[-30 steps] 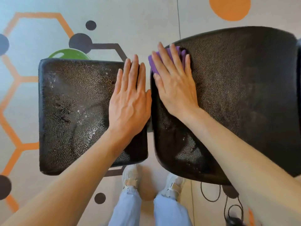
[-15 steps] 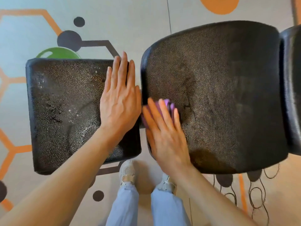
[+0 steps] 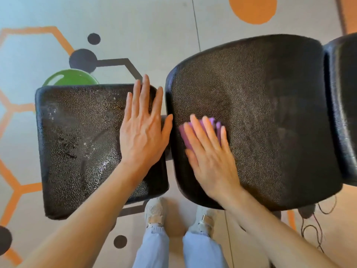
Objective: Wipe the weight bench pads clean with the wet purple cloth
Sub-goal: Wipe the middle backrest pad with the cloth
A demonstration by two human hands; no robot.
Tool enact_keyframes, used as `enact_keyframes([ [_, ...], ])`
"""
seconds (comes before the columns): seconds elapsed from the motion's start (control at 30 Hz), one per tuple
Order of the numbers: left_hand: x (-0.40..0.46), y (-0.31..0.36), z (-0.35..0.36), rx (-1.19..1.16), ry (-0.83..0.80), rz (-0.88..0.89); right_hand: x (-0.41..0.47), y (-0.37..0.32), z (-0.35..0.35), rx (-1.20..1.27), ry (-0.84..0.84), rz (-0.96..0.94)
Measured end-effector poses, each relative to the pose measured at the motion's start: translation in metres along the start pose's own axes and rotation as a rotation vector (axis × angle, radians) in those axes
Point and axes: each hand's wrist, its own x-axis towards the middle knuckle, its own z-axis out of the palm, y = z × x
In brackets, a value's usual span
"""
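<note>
Two black textured bench pads lie side by side below me. The left pad (image 3: pixel 77 147) carries white specks and wet shine. My left hand (image 3: pixel 144 130) rests flat on its right edge, fingers together, holding nothing. The larger right pad (image 3: pixel 270 122) shows a damp streak. My right hand (image 3: pixel 209 151) presses the folded purple cloth (image 3: pixel 188 135) flat against the left part of that pad; the cloth peeks out past my fingers. A third pad (image 3: pixel 345 105) begins at the far right.
A green bowl-like object (image 3: pixel 70 78) sits on the floor behind the left pad. Black cables (image 3: pixel 316 227) trail on the floor at lower right. My feet in pale shoes (image 3: pixel 156 211) stand between the pads on the patterned floor.
My right hand swept the cloth from the right pad's far left corner down toward me, and has now moved slightly back up and right. The left hand stayed put.
</note>
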Motion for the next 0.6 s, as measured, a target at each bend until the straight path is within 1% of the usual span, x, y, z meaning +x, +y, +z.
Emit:
enact_keyframes([
  [0.07, 0.000, -0.001, 0.000, 0.008, -0.007, 0.002, 0.065, 0.004, -0.008, -0.033, 0.069, 0.039],
  [0.13, -0.001, -0.002, 0.001, 0.010, -0.011, 0.001, 0.091, 0.010, -0.011, -0.036, 0.112, 0.094],
  [0.2, -0.001, -0.002, 0.003, 0.008, -0.006, 0.003, 0.054, 0.008, -0.005, -0.017, 0.097, 0.120],
  [0.27, -0.001, -0.002, 0.002, 0.004, -0.012, 0.001, -0.018, -0.001, -0.002, -0.019, 0.019, 0.129],
  [0.3, -0.002, -0.003, 0.001, 0.006, -0.012, -0.005, -0.039, -0.002, -0.004, -0.013, -0.003, 0.126],
  [0.37, -0.002, -0.003, 0.002, 0.015, -0.015, -0.007, -0.025, 0.009, -0.003, 0.002, 0.006, 0.102],
  [0.47, -0.002, -0.003, 0.002, 0.022, -0.031, -0.003, 0.068, 0.024, -0.015, -0.016, 0.100, 0.167],
  [0.5, -0.002, -0.003, 0.002, 0.021, -0.037, 0.006, 0.087, 0.029, -0.018, -0.012, 0.120, 0.196],
  [0.53, -0.002, -0.004, 0.001, 0.011, -0.041, 0.025, 0.090, 0.031, -0.016, -0.012, 0.129, 0.210],
  [0.6, -0.002, -0.005, -0.004, -0.026, -0.051, 0.079, 0.049, 0.024, -0.011, -0.010, 0.107, 0.200],
])
